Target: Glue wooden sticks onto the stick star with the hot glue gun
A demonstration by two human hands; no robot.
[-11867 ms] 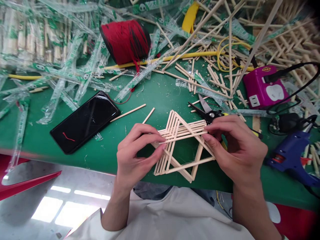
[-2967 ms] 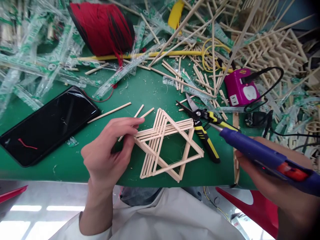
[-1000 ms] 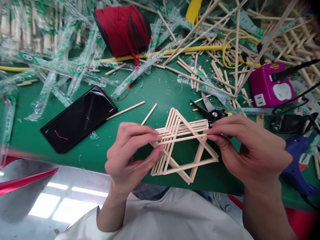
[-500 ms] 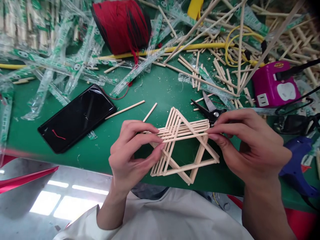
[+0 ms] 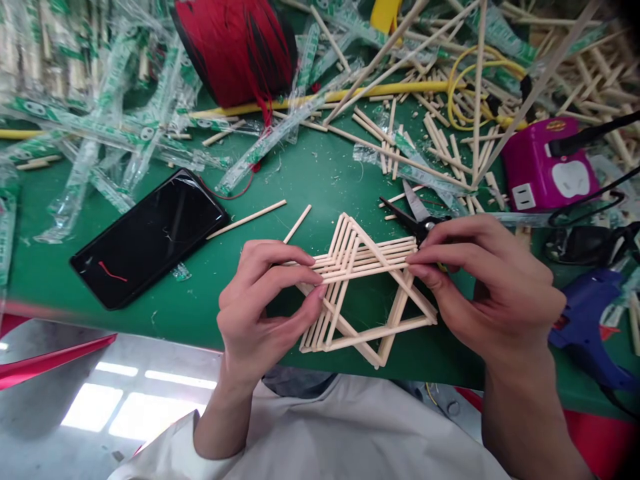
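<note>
A star-shaped frame of layered wooden sticks (image 5: 383,331) lies on the green table in front of me. Across its upper part runs a top wooden stick (image 5: 365,272). My left hand (image 5: 273,300) pinches the left end of this stick between thumb and fingers. At its right end, my right hand (image 5: 480,287) has thumb and index finger closed on the tip. Behind the frame, close to my right fingers, lie black-handled scissors (image 5: 420,217), their handles partly hidden. Two loose sticks (image 5: 247,219) rest to the left of the frame.
A black phone (image 5: 150,237) lies at the left, with a red thread spool (image 5: 235,50) behind it. Plastic wrappers (image 5: 100,133) and loose sticks cover the back. At the right are a magenta power adapter (image 5: 547,167) and a blue glue gun (image 5: 590,327).
My right hand has shifted slightly left along with the stick's right end. The whole view has drifted a little to the left. My left hand keeps its pinch.
</note>
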